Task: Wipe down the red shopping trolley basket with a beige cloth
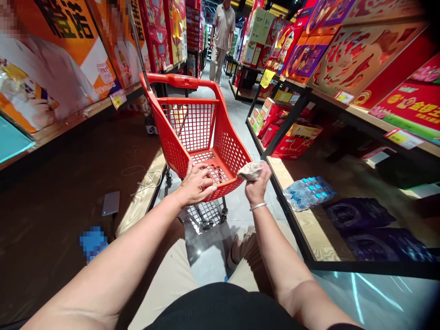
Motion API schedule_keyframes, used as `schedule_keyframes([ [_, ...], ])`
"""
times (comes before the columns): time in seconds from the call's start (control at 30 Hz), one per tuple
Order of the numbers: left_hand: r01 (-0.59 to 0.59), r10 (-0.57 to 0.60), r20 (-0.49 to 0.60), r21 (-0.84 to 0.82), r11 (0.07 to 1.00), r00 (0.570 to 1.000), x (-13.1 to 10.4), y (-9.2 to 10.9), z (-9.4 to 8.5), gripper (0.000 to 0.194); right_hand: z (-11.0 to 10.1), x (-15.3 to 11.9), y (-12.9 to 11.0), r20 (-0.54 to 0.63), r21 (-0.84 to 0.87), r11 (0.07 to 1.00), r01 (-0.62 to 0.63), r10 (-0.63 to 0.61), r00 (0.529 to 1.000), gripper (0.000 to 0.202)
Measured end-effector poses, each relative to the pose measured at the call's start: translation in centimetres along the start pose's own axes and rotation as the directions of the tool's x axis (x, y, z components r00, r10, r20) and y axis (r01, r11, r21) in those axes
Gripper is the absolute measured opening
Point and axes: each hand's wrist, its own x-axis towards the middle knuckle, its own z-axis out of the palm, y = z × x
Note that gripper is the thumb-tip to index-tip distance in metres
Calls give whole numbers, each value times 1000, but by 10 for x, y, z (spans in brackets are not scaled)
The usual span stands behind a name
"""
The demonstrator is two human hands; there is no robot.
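Observation:
A red plastic shopping cart (237,145) stands before me with its basket empty and its handle at the far side. On the near rim of the basket, my left hand (195,184) is closed, its fingers curled over the edge. My right hand (257,184) grips a crumpled, greyish-white cloth (250,171) against the basket's near right corner. How far the cloth reaches under the fingers is hidden.
Shelves of boxed goods (295,55) line both sides of the aisle. Shrink-wrapped water bottles (309,192) lie on the low right shelf. At left are a flat grey device (111,203) and a white cable (148,178). A person (222,36) stands farther down the aisle.

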Motion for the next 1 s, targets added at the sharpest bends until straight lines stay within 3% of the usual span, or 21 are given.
schedule_keyframes([
  [0.1, 9, -9, -5, 2, 1000, 1000, -4, -2, -1, 31, 5, -23, -26, 59, -128, 990, 56, -49, 997, 64],
  [0.17, 18, -18, -11, 5, 1000, 1000, -6, -4, -2, 32, 6, -37, -44, 173, -169, 969, 178, -149, 974, 63],
  [0.3, 26, -27, 11, 28, 999, 1000, -9, -9, -4, 35, -6, -30, -61, 414, -161, 896, 413, -318, 853, 59],
  [0.37, 27, -28, 33, 43, 999, 999, -8, -10, -5, 36, -17, -8, -56, 486, -240, 871, 429, -274, 830, 52],
  [0.5, 23, -25, 36, 50, 999, 999, -6, -11, -5, 38, -37, 43, -39, 552, -410, 826, 387, -113, 826, 37],
  [0.67, 25, -26, 9, 34, 999, 1000, -6, -11, -5, 38, -40, 62, -44, 693, -439, 752, 491, -65, 718, 29],
  [0.87, 38, -38, -1, 40, 998, 999, -15, -22, -13, 27, -35, 39, -63, 654, -489, 722, 490, -68, 753, 25],
  [1.0, 71, -72, 39, 33, 997, 997, -18, -30, -24, 31, -32, 20, -75, 622, -510, 717, 475, -74, 779, 27],
])
